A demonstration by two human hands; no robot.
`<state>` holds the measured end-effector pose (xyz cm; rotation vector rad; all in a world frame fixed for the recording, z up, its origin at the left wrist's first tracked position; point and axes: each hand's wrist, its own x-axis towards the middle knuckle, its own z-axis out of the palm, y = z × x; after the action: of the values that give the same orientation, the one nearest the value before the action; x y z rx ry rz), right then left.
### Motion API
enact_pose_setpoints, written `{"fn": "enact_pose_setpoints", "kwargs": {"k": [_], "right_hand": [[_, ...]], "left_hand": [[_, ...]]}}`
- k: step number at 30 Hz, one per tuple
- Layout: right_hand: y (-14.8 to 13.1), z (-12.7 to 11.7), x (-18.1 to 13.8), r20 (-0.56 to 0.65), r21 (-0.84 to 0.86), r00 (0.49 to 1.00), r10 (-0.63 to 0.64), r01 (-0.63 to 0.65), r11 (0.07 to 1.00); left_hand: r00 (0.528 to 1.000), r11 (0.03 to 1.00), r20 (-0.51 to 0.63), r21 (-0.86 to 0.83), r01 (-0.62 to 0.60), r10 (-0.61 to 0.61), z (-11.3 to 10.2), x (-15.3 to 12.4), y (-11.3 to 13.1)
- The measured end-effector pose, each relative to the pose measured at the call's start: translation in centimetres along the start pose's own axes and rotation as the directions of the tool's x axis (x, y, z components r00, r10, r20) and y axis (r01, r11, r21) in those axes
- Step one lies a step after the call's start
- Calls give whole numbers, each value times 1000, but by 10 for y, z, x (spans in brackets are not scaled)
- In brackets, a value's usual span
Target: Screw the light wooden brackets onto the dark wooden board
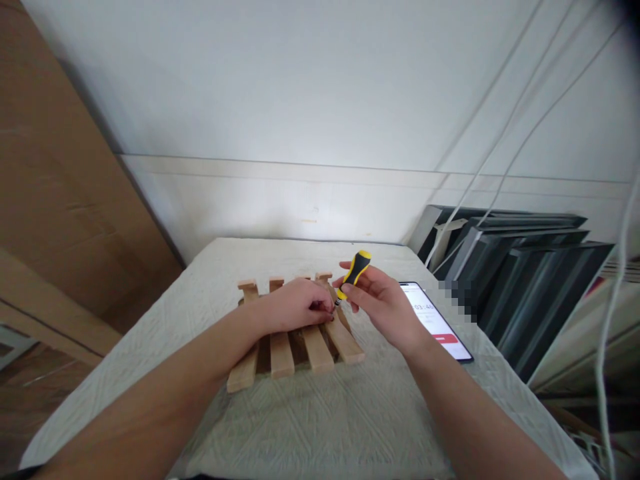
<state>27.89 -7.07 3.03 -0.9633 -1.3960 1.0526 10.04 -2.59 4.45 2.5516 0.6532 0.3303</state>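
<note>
A slatted wooden piece (281, 357) with several pale slats lies on the cloth-covered table. My right hand (380, 297) grips a yellow and black screwdriver (357, 270), which is tilted with its tip down at the rightmost slat. Across the slats rests my left hand (303, 303), its fingers curled and pressed together beside the screwdriver's tip. Whatever the left fingertips pinch is too small and covered to make out.
To the right of my right hand lies a phone (435, 327) with a lit screen. Dark grey panels (530, 287) lean beyond the table's right edge, near hanging white cables (607, 347). A large cardboard sheet (65, 153) stands at the left. The white wall (300, 100) borders the table's far edge.
</note>
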Motion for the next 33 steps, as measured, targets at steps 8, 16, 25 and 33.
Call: {"fn": "enact_pose_setpoints", "kwargs": {"k": [8,16,25,33], "right_hand": [[6,6,2,-73,97,996,53,-46,994],[-5,3,-2,-3,185,995,104,-102,977],[6,2,1,-72,-80,997,-12,7,997],[1,4,-1,-43,10,999,33,-33,999]], "left_hand": [[998,1000,62,-25,0,2,-4,-5,0],[992,989,102,-140,-54,68,-11,-7,4],[992,989,118,-146,-15,33,-9,-7,4],[988,989,152,-147,27,-5,-10,-6,4]]}}
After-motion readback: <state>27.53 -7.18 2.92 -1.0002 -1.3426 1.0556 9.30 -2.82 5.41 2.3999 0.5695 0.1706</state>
